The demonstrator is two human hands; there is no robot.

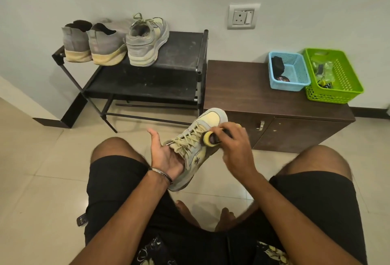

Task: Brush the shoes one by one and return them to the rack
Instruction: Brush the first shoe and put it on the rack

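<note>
Shoe [196, 148] on left hand [166, 155], fingers hidden inside; right hand [236, 144] grips mostly covered brush [212, 138].

blue basket [295, 79], green basket [346, 87] (touching), brown cabinet [253, 96]

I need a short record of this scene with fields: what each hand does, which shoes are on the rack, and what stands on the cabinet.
left hand: fingers inside the laced sneaker, holding it up
right hand: grips a yellow-edged brush against the sneaker's side
shoe rack top shelf: two grey slip-on shoes and one laced sneaker, heels toward the camera
wooden cabinet: blue basket and green basket, side by side
</note>
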